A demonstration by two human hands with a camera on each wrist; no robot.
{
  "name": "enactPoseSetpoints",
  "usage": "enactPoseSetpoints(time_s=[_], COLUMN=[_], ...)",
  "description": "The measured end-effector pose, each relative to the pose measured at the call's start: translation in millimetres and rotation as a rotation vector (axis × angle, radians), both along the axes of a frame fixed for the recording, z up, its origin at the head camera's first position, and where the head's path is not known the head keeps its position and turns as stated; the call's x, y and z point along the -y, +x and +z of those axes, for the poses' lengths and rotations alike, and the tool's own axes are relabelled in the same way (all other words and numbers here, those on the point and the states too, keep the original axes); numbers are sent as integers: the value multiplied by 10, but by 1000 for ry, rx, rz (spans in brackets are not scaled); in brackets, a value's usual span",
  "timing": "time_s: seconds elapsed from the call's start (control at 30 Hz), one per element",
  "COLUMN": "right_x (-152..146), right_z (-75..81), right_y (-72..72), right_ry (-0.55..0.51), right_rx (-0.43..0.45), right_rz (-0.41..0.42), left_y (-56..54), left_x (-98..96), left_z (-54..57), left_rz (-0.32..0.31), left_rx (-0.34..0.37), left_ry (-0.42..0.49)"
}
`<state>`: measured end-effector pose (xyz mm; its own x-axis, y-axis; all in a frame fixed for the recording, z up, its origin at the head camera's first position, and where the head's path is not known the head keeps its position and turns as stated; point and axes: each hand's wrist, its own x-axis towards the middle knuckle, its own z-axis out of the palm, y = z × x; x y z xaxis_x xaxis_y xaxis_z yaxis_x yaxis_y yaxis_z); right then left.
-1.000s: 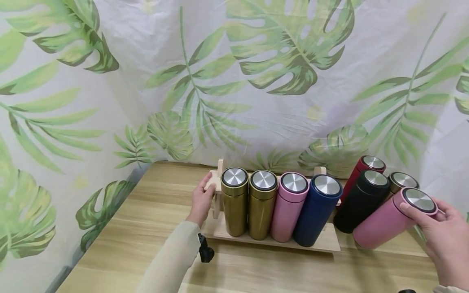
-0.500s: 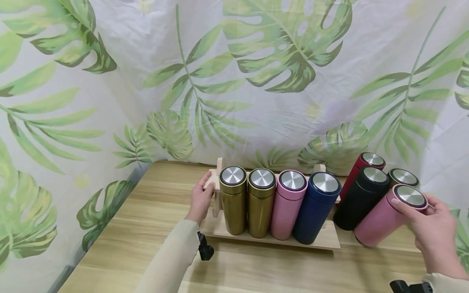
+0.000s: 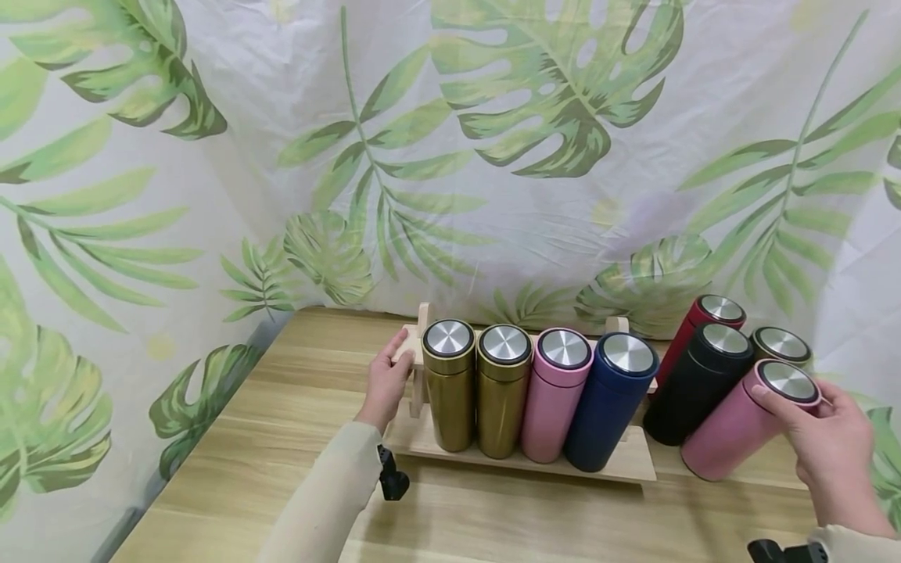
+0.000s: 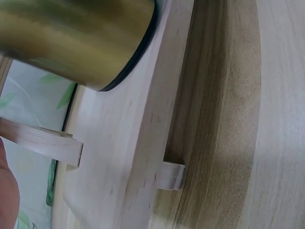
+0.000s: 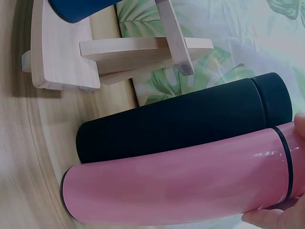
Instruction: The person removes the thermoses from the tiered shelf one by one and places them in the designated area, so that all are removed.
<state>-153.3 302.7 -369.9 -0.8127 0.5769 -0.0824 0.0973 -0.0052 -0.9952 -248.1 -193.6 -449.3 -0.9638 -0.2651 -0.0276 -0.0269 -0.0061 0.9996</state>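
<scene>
My right hand (image 3: 838,446) grips a pink insulated bottle (image 3: 732,426) round its lid end. The bottle's base is down at the table beside a black bottle (image 3: 693,395); in the right wrist view the pink bottle (image 5: 176,183) overlaps the black one (image 5: 176,121). My left hand (image 3: 383,391) holds the left end of a two-level wooden rack (image 3: 637,461), thumb and fingers at the upper board. On its lower board stand two gold bottles (image 3: 450,403) (image 3: 503,410), a pink bottle (image 3: 552,418) and a blue bottle (image 3: 605,414), all with silver lid tops.
Behind the black bottle stand a red bottle (image 3: 686,336) and another gold-brown bottle (image 3: 781,344), partly hidden. A leaf-print cloth (image 3: 535,234) hangs behind the wood-grain table (image 3: 281,438). Bare tabletop shows to the rack's left and front.
My right hand has moved slightly left with the pink bottle, bringing it closer to the black one, then stays nearly still. My left hand keeps its place on the rack.
</scene>
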Motion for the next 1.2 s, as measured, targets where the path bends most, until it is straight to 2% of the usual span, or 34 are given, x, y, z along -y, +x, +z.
enactPoseSetpoints(time_s=[0.03, 0.13, 0.27, 0.47, 0.6, 0.67, 0.73, 0.83, 0.9, 1.0, 1.1, 1.2], right_x=[-8, -47, -95, -140, -132, -102, -66, -3, 50, 151, 251, 324], right_z=[-3, -1, 2, -26, -28, 3, 57, 189, 278, 377, 395, 329], right_y=[4, 9, -12, -68, -81, -72, -40, 28, 72, 135, 185, 208], right_ry=[9, 141, 362, 419, 463, 444, 409, 367, 367, 369, 331, 313], right_rx=[1, 78, 198, 193, 190, 179, 146, 64, -12, -134, -299, -455], right_rz=[3, 44, 106, 129, 185, 191, 156, 57, -8, -62, -65, -14], left_y=[2, 4, -13, -67, -72, -67, -60, -45, -30, 4, 54, 122], left_x=[-6, -21, -12, 49, 95, 107, 114, 125, 144, 170, 174, 149], left_z=[2, -3, -14, 21, 124, 209, 311, 491, 616, 801, 978, 1132], left_rz=[-3, -7, -8, -73, -87, -76, -66, -56, -47, -30, -42, -89], left_rx=[1, -4, 1, 7, 16, 16, 14, -31, -69, -132, -191, -256], left_ry=[3, 17, 17, -57, -96, -107, -111, -86, -67, -56, -51, -29])
